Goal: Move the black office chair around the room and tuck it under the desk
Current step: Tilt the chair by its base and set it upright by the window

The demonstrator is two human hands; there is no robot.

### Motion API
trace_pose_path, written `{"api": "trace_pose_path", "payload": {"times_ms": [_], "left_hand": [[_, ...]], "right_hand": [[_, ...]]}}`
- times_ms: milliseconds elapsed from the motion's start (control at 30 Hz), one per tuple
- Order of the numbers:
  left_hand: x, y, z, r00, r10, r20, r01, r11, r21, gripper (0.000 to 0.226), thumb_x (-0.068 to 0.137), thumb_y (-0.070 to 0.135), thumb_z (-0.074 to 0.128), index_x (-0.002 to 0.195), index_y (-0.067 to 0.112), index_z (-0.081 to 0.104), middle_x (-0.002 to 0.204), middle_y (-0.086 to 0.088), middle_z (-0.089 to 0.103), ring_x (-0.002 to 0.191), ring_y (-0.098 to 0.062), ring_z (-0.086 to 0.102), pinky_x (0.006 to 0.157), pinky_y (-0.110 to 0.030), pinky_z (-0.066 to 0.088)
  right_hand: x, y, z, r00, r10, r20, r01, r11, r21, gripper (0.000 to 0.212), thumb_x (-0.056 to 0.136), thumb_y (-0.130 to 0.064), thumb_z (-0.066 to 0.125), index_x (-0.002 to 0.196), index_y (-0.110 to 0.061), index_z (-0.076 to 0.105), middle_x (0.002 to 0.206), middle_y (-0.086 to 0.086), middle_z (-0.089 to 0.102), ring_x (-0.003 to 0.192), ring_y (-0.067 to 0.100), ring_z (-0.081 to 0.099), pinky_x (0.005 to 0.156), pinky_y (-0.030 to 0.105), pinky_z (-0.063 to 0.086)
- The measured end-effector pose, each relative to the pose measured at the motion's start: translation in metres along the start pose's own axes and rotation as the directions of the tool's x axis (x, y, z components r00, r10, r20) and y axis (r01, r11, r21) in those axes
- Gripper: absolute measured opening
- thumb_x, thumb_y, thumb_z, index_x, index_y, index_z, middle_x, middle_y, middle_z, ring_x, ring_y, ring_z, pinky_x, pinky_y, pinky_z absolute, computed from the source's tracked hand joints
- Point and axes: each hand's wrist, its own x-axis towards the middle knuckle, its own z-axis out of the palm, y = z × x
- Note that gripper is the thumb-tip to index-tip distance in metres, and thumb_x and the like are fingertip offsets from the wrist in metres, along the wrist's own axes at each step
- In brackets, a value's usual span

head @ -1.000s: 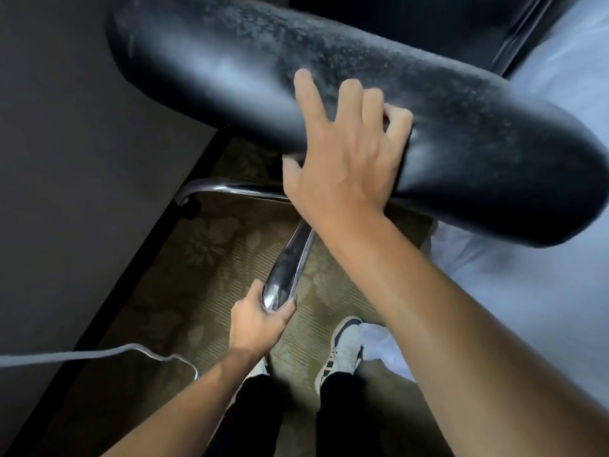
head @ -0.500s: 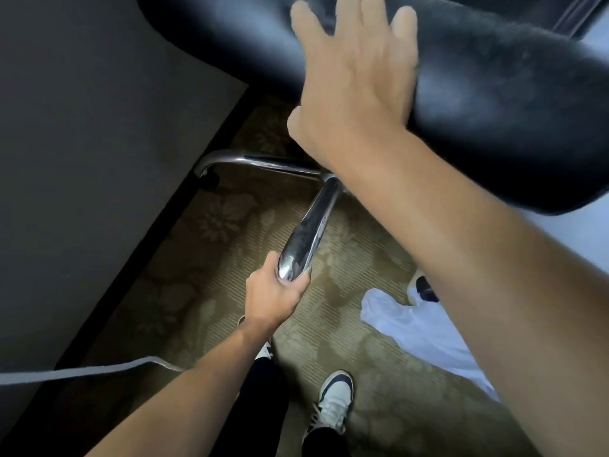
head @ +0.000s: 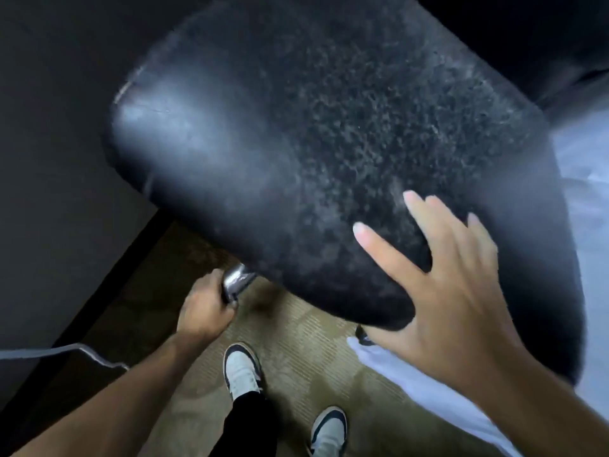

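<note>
The black office chair point(head: 313, 143) fills the upper middle of the head view, its worn black padded surface close to the camera and tilted. My right hand point(head: 445, 285) lies flat on the pad's lower right with fingers spread. My left hand point(head: 204, 308) is closed around the end of a chrome base leg point(head: 237, 282) that pokes out below the pad. The remainder of the chair base is hidden behind the padding. No desk can be made out.
A dark wall with black skirting point(head: 66, 192) runs along the left. A grey cable point(head: 66, 351) lies on the patterned carpet point(head: 296, 357). White bedding point(head: 586, 225) is at the right, with cloth hanging down near my two feet point(head: 244, 371).
The chair pad has swung down and closer, now covering most of the chrome base. My right hand slid toward the pad's lower edge. My left hand keeps its grip on the leg.
</note>
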Motion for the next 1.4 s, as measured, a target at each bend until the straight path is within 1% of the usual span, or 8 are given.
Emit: {"api": "trace_pose_path", "payload": {"times_ms": [100,267,433,600,833,967,1067,1400], "left_hand": [[-0.049,0.015,0.004,0.988,0.013,0.154,-0.031,0.993,0.113,0.087,0.085,0.041,0.065,0.154,0.010,0.022,0.161,-0.017,0.018,0.148,-0.032,0.015,0.119,-0.038,0.010],[-0.148,0.009,-0.026,0.986,0.165,0.002,-0.155,0.935,-0.318,0.040,0.082,0.041,0.060,0.118,0.026,0.066,0.121,0.015,0.062,0.116,-0.006,0.057,0.099,-0.015,0.037],[-0.123,0.019,-0.093,0.957,0.120,-0.266,-0.229,0.874,-0.429,0.036,0.088,0.021,0.068,0.123,0.021,0.064,0.120,0.013,0.063,0.111,-0.001,0.055,0.099,-0.018,0.039],[-0.150,0.035,-0.161,0.936,0.084,-0.341,-0.257,0.825,-0.504,0.030,0.090,0.022,0.064,0.120,0.027,0.065,0.114,0.017,0.064,0.104,0.004,0.057,0.090,-0.009,0.038],[-0.228,0.071,-0.274,0.935,0.074,-0.347,-0.274,0.773,-0.572,0.018,0.091,0.023,0.061,0.104,0.034,0.067,0.098,0.022,0.069,0.093,0.008,0.060,0.082,-0.019,0.047],[-0.265,0.123,-0.332,0.905,0.179,-0.386,-0.378,0.755,-0.536,0.018,0.090,0.021,0.062,0.097,0.037,0.066,0.091,0.025,0.068,0.088,0.010,0.060,0.075,-0.007,0.041],[-0.280,0.169,-0.364,0.886,0.268,-0.378,-0.436,0.759,-0.484,0.015,0.089,0.022,0.061,0.098,0.032,0.068,0.093,0.019,0.070,0.087,0.005,0.063,0.082,-0.018,0.047],[-0.288,0.379,-0.414,0.775,0.527,-0.348,-0.607,0.774,-0.180,0.021,0.090,0.030,0.059,0.110,0.029,0.065,0.104,0.014,0.067,0.096,-0.007,0.062,0.085,-0.025,0.045]], "right_hand": [[0.017,-0.034,0.043,0.998,0.055,0.002,-0.055,0.998,-0.006,0.098,0.065,-0.056,0.075,0.149,-0.046,0.026,0.156,0.021,0.024,0.144,0.040,0.021,0.112,0.066,0.013],[0.059,-0.100,0.081,0.965,0.061,0.255,-0.027,0.990,-0.138,0.085,0.075,-0.048,0.070,0.149,-0.030,0.032,0.156,0.025,0.019,0.145,0.040,0.015,0.112,0.066,0.014],[0.036,-0.127,0.064,0.967,0.085,0.239,-0.100,0.994,0.053,0.066,0.081,-0.036,0.063,0.142,-0.021,0.046,0.150,0.021,0.033,0.140,0.037,0.026,0.114,0.058,0.020],[0.027,-0.148,0.003,0.920,0.213,0.330,-0.266,0.956,0.126,0.059,0.088,-0.032,0.058,0.145,-0.020,0.043,0.150,0.012,0.034,0.139,0.028,0.024,0.113,0.045,0.025],[0.032,-0.185,-0.134,0.894,0.283,0.347,-0.396,0.863,0.315,0.055,0.092,-0.034,0.051,0.145,-0.029,0.039,0.143,-0.007,0.038,0.130,0.013,0.028,0.104,0.038,0.039],[0.025,-0.168,-0.217,0.913,0.319,0.253,-0.399,0.825,0.400,0.050,0.093,-0.033,0.054,0.142,-0.029,0.044,0.140,-0.008,0.042,0.129,0.010,0.032,0.103,0.030,0.037],[0.024,-0.132,-0.273,0.915,0.364,0.174,-0.403,0.817,0.412,0.048,0.093,-0.031,0.055,0.140,-0.029,0.047,0.139,-0.007,0.045,0.127,0.010,0.035,0.096,0.022,0.032],[0.039,0.062,-0.425,0.863,0.433,-0.260,-0.365,0.890,0.272,0.043,0.089,-0.027,0.057,0.133,-0.023,0.055,0.135,0.002,0.049,0.126,0.024,0.037,0.098,0.035,0.036]]}}
